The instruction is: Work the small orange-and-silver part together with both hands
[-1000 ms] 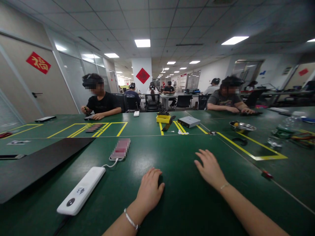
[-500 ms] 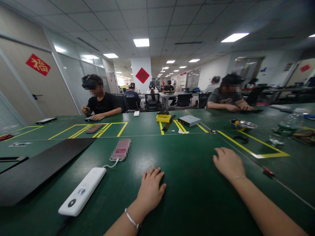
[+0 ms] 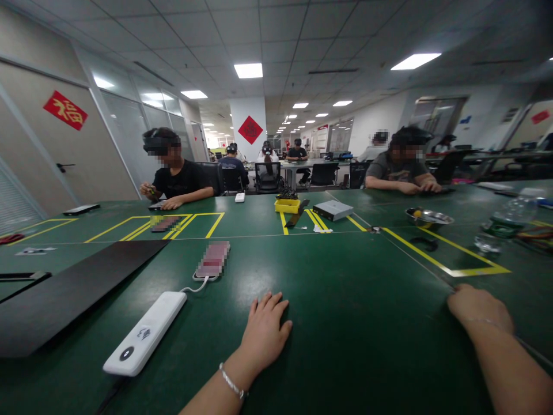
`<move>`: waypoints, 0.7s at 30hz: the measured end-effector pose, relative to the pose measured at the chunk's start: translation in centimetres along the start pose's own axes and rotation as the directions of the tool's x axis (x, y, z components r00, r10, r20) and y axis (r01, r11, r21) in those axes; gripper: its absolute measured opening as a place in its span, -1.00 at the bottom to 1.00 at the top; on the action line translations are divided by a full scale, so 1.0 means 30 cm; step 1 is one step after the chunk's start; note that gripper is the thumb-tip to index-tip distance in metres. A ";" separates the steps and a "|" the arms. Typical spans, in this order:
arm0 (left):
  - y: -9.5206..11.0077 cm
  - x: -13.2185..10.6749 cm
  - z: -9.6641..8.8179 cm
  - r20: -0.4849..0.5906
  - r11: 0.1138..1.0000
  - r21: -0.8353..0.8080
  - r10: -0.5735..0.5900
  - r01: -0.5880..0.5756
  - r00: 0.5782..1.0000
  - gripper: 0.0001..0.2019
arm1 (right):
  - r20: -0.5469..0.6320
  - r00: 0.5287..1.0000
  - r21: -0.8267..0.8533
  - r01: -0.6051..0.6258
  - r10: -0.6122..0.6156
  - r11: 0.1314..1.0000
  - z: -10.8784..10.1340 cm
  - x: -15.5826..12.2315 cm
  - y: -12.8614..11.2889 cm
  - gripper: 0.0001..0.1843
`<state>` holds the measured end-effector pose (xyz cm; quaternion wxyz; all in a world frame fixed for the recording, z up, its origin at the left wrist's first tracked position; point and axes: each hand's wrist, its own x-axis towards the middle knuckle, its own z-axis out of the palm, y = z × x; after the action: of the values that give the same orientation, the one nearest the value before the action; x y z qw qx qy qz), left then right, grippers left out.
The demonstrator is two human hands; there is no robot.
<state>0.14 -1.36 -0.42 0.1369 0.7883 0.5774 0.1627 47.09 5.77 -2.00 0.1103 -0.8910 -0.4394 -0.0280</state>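
Observation:
My left hand [image 3: 265, 325] lies flat on the green table [image 3: 337, 323], fingers spread and nothing in them. To its left are a white power bank [image 3: 147, 334] and a pixelated phone [image 3: 212, 260], joined by a short white cable [image 3: 199, 288]. At the right, my right hand [image 3: 481, 311] is low over the seam in the tabletop, its fingers curled in and mostly hidden behind the back of the hand. It covers the spot where a small red item lay. Whatever the fingers hold, if anything, is hidden.
A dark grey panel [image 3: 73, 294] lies at the left. Farther back are a yellow box [image 3: 287, 206], a silver-grey device [image 3: 332, 210], a metal bowl [image 3: 440, 218], a black curved piece [image 3: 425, 244] and a plastic bottle [image 3: 510, 216]. Two people sit across the table.
My right hand has moved right and slightly nearer, from the bare tabletop to the small red item, which it now hides. Its fingers have curled in. My left hand has stayed in place.

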 end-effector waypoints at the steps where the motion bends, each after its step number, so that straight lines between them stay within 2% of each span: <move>1: -0.001 0.000 0.000 0.000 1.000 0.000 0.003 -0.003 1.000 -0.59 | 0.047 0.999 0.009 -0.007 0.006 1.000 -0.006 -0.003 -0.006 -0.62; 3: -0.002 0.000 0.000 -0.005 1.000 -0.002 0.013 -0.013 1.000 -0.59 | 0.154 0.987 0.031 -0.043 0.038 0.999 -0.023 -0.015 -0.020 -0.58; 4: -0.003 0.001 0.001 -0.008 1.000 -0.003 0.018 -0.018 1.000 -0.59 | 0.153 0.988 0.039 -0.043 0.036 0.998 -0.032 -0.023 -0.027 -0.57; 10: -0.001 -0.001 0.000 -0.003 1.000 0.000 0.009 -0.009 1.000 -0.59 | 0.104 0.991 0.076 -0.087 0.079 0.993 -0.064 -0.069 -0.054 -0.50; 14: -0.002 -0.002 0.002 -0.001 1.000 0.001 0.006 -0.006 1.000 -0.59 | 0.020 1.000 0.093 0.007 -0.009 0.996 -0.085 -0.090 -0.108 -0.51; 16: -0.005 -0.001 0.006 -0.013 1.000 0.000 0.007 -0.007 1.000 -0.60 | -0.014 0.994 0.155 0.109 -0.108 0.982 -0.101 -0.122 -0.183 -0.53; 18: -0.006 0.001 0.010 -0.034 1.000 -0.009 0.011 -0.011 0.999 -0.60 | 0.022 0.971 0.267 0.225 -0.240 0.937 -0.112 -0.186 -0.293 -0.58; 19: -0.006 0.002 0.012 -0.049 1.000 -0.018 0.013 -0.014 0.999 -0.59 | 0.067 0.945 0.346 0.279 -0.320 0.896 -0.115 -0.232 -0.356 -0.61; 21: 0.000 0.004 0.016 -0.089 0.998 -0.050 0.019 -0.024 0.996 -0.57 | 0.159 0.857 0.531 0.344 -0.490 0.775 -0.110 -0.350 -0.486 -0.68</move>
<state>0.38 -1.26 -0.85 0.1296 0.7828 0.5700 0.2134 29.31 5.50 2.18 0.2551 -0.7074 -0.6315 0.1890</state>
